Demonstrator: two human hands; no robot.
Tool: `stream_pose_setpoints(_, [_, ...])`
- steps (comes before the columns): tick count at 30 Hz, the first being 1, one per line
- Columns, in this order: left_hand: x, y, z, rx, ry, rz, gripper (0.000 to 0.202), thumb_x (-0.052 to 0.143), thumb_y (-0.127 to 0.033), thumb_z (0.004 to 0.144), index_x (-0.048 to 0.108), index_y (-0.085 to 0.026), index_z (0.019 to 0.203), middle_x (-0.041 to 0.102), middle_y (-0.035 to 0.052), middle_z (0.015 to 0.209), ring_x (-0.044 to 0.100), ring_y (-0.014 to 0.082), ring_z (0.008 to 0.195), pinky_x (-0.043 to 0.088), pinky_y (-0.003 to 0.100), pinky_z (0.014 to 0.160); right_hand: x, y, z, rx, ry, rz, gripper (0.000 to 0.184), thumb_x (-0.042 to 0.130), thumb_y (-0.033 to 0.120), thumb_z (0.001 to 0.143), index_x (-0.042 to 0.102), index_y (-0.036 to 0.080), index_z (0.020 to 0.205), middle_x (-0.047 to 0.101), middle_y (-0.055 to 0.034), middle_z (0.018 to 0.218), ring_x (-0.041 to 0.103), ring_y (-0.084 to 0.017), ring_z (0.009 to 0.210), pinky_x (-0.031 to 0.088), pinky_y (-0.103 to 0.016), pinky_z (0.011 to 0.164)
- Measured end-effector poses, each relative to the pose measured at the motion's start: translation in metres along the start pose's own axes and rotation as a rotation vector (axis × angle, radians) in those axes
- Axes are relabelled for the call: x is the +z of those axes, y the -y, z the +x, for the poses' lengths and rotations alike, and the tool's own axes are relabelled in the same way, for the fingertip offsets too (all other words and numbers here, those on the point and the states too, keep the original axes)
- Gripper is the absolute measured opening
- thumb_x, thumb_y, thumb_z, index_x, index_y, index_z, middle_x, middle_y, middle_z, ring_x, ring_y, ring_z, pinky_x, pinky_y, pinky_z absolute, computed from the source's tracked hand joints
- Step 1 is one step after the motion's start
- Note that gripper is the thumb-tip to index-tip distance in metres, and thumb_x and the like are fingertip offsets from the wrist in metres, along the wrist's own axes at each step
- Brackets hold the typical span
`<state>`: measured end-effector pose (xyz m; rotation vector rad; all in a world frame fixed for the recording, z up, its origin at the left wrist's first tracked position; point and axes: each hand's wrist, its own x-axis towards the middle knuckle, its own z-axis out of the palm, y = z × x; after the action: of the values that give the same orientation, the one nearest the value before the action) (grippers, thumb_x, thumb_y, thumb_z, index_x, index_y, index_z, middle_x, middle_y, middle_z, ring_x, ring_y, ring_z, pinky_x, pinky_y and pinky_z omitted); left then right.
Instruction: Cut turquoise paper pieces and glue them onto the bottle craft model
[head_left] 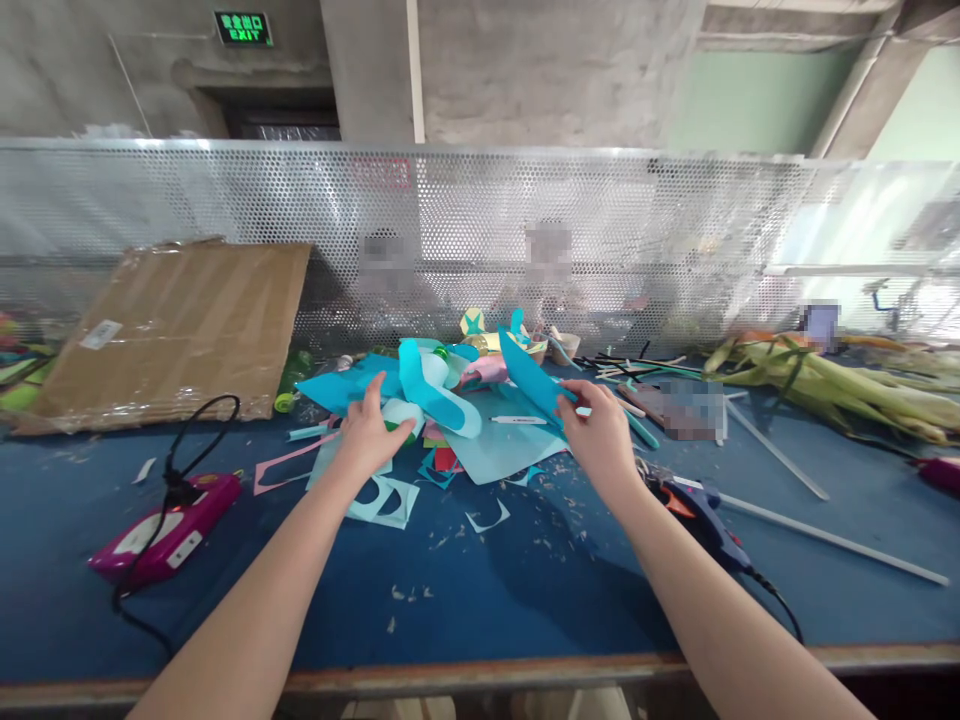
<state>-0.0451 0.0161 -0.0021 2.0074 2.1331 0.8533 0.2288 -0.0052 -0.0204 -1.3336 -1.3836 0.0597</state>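
On the table, at the paper heap's right side, the blue sheet stands tilted. The right hand pinches its near end; a light hold should prevent creases. The left hand has fingers wide; touching, I cannot tell.

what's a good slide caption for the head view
Right hand holding a blue sheet over a blue table strewn with cut scraps, glue gun nearby.
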Motion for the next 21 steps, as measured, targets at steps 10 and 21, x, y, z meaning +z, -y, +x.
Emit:
stream_pose_setpoints(10, [-0.005,0.008,0.006,-0.053,0.122,-0.113,0.082,0.06,-0.043,0.081,0.019,-0.022,0.149,0.041,0.0201,0.144,0.042,0.0371,0.13,0.043,0.043,0.092,-0.012,0.015,-0.001,-0.04,-0.254,0.282,0.023,0.053,0.034,0.084,0.061,0.019,0.099,0.054,-0.0074,0.099,0.064,-0.018,0.08,0.056,-0.034,0.07])
stream_pose_setpoints(21, [-0.004,0.012,0.009,-0.066,0.09,-0.128,0.087,0.063,-0.037,0.077,0.018,-0.021,0.149,0.04,0.0199,0.144,0.044,0.0355,0.128,0.042,0.041,0.094,-0.052,0.033,-0.04,-0.124,0.376,-0.03,0.018,0.051,0.031,0.081,0.068,0.025,0.081,0.066,-0.0048,0.091,0.065,-0.019,0.075,0.055,-0.032,0.068])
